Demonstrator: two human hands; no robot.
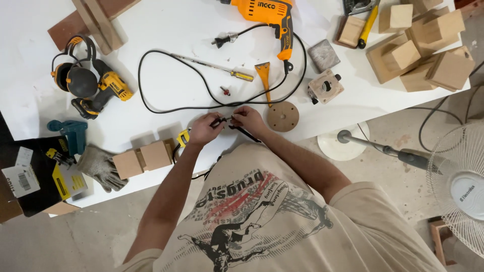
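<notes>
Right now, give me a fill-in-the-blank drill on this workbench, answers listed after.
1. Both hands, left hand and right hand, pinch a thin ____ cord.
2. The round wooden disc lies just beside the ____ hand.
3. The corded drill at the table's far edge is ____ in colour.
4. The grey glove lies beside two wooden ____.

Missing words: black; right; orange; blocks

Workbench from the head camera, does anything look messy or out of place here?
The orange drill's black cord sprawls in a wide loop across the white table, passing right where both hands pinch a small dark part. Otherwise just scattered tools and wood blocks.
</notes>
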